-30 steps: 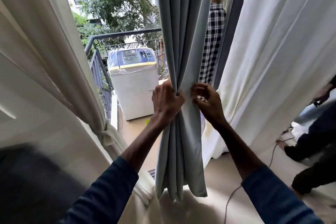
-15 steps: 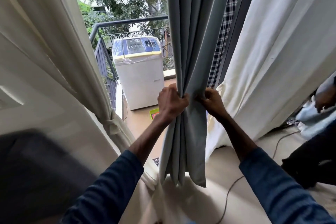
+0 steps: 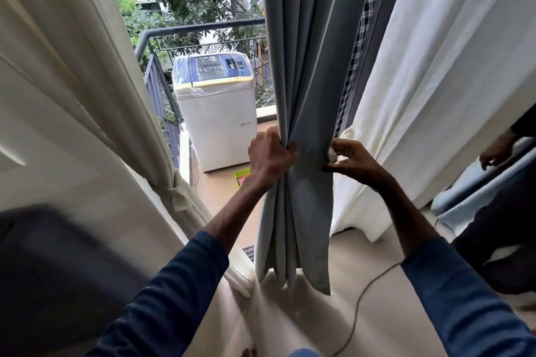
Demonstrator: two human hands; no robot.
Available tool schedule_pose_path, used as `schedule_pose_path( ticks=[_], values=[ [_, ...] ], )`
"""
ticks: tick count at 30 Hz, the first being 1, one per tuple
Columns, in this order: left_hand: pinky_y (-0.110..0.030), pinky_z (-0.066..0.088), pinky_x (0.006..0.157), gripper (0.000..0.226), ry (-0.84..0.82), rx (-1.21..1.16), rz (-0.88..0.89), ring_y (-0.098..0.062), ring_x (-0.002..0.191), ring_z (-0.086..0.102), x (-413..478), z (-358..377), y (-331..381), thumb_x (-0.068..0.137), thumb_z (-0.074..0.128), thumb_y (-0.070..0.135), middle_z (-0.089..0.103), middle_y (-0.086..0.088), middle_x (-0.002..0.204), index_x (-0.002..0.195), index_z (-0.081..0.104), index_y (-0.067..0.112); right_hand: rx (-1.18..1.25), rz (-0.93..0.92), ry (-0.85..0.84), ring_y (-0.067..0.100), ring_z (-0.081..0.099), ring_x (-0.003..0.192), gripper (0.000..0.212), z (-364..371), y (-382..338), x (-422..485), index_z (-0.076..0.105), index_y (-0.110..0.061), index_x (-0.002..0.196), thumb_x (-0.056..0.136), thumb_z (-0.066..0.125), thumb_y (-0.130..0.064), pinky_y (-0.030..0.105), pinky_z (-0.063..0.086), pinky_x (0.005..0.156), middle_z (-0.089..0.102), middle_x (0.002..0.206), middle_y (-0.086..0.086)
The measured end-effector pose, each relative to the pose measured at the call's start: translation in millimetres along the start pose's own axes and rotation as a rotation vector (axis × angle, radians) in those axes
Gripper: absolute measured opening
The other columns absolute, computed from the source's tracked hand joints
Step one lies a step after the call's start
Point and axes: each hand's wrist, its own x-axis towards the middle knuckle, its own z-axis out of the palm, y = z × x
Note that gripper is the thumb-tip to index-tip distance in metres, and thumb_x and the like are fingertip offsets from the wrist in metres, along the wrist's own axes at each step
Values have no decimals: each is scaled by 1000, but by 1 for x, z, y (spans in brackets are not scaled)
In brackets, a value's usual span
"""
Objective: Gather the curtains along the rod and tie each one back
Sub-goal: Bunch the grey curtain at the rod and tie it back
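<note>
A grey curtain (image 3: 307,66) hangs in tight folds in the middle of the view, its hem just above the floor. My left hand (image 3: 268,155) grips the bunched folds from the left at about waist height. My right hand (image 3: 352,159) pinches the curtain's right edge, fingers curled, with a small pale piece between thumb and fingers. To the left a cream curtain (image 3: 58,72) slants down and is knotted with a cream tie (image 3: 177,195). Another cream curtain (image 3: 446,72) hangs loose on the right. The rod is out of view.
Beyond the opening stands a wrapped washing machine (image 3: 216,113) on a balcony with a dark railing (image 3: 200,30). A green tray (image 3: 242,177) lies on the balcony floor. A cord (image 3: 362,295) trails across the floor. Another person (image 3: 499,211) is at the right edge.
The view has shifted closer to the grey curtain. My left hand keeps its grip on the folds. My right hand has slid to the curtain's right edge and now pinches it.
</note>
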Motion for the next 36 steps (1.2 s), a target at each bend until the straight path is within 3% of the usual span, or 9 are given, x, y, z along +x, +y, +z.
schedule_pose_path(
  ticks=[3, 6, 8, 11, 16, 21, 27, 32, 36],
  values=[
    [-42, 59, 65, 32, -4, -8, 3, -35, 72, 65, 0, 1, -1, 75, 63, 37, 67, -11, 82, 92, 66, 10, 4, 25, -167, 5, 64, 93, 35, -7, -5, -4, 66, 6, 113, 80, 75, 14, 20, 53, 78, 68, 87, -11],
    [-43, 58, 68, 31, -11, 5, 11, -38, 75, 64, 4, 0, -3, 78, 64, 35, 68, -14, 86, 95, 66, 9, -13, 88, -234, 8, 64, 100, 27, -20, -8, -5, 71, -15, 98, 81, 79, 5, 22, 52, 84, 69, 94, -9],
    [-44, 57, 68, 29, -6, 5, 13, -39, 77, 63, 5, -1, -4, 79, 65, 33, 67, -15, 86, 95, 65, 8, -68, 128, -149, 7, 63, 98, 32, -28, -11, -3, 74, -18, 101, 76, 85, -2, 20, 53, 80, 70, 100, -4],
    [-44, 57, 69, 28, 1, -17, 5, -39, 77, 63, 6, 0, -3, 79, 66, 31, 68, -16, 85, 93, 66, 7, -195, 53, -25, 9, 64, 85, 29, -32, -12, -1, 78, -9, 95, 70, 92, -15, 15, 48, 69, 73, 89, 4],
    [-44, 56, 69, 31, 17, -14, 24, -41, 78, 63, 6, 4, -1, 78, 67, 31, 68, -18, 87, 94, 66, 5, -314, 41, 190, 1, 67, 77, 20, -23, -6, -2, 79, -19, 83, 71, 92, -28, 26, 52, 76, 77, 79, -3],
    [-43, 57, 66, 31, 25, -12, 21, -39, 76, 63, 8, 6, -1, 77, 66, 31, 68, -17, 85, 94, 66, 6, -382, 14, 275, 4, 55, 55, 23, -11, 2, -10, 76, -22, 78, 74, 89, -41, 24, 43, 56, 68, 60, 6],
    [-40, 55, 65, 26, 30, -13, 15, -37, 75, 64, 10, 6, -1, 80, 67, 28, 69, -15, 83, 94, 69, 7, -475, 8, 184, 16, 70, 62, 28, -7, 2, -17, 75, -25, 76, 84, 75, -51, 41, 56, 63, 71, 62, -6],
    [-35, 48, 62, 26, 31, -18, 6, -35, 74, 60, 10, 3, -4, 80, 68, 26, 66, -13, 82, 95, 69, 4, -358, 44, 48, 20, 66, 61, 26, -16, 3, -19, 78, -26, 68, 90, 75, -40, 41, 48, 63, 75, 67, -3],
    [-35, 51, 65, 28, 32, -21, 16, -37, 77, 62, 11, 2, -5, 81, 68, 26, 68, -17, 87, 97, 68, 4, -230, 153, -91, 10, 68, 76, 16, -23, 12, -23, 82, -24, 79, 93, 74, -27, 30, 48, 73, 79, 78, 1]
  ],
)
